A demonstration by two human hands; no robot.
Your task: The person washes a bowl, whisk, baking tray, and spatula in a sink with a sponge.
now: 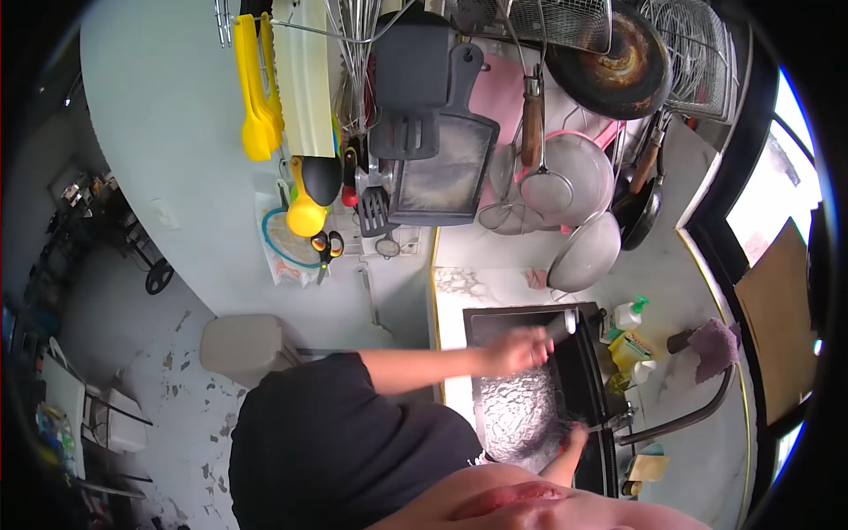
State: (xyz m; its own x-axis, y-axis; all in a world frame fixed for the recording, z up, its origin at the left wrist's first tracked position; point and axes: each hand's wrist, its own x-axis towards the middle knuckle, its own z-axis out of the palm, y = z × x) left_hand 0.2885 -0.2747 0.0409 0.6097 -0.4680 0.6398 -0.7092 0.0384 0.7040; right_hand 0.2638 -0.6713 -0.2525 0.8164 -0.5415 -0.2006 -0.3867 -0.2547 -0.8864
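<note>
My left hand point(517, 351) reaches over the dark sink point(594, 380), its fingers closed round a dark grey object point(558, 329) with a pale end. What that object is cannot be made out. Beneath this hand the basin holds rippling, glinting water point(521, 411). My right hand point(576, 436) is at the far lower part of the basin, beside the tap base point(621, 417). Its fingers look bent together, and whatever they hold is too small to tell. The forearm of that hand is partly hidden by skin close to the camera.
Utensils, strainers point(585, 256) and a frying pan point(609, 66) hang above. Behind the sink stand a green-topped bottle point(629, 315), a yellow packet point(628, 351) and a curved spout point(685, 424) near a purple cloth point(712, 352). A lidded bin point(243, 346) stands left.
</note>
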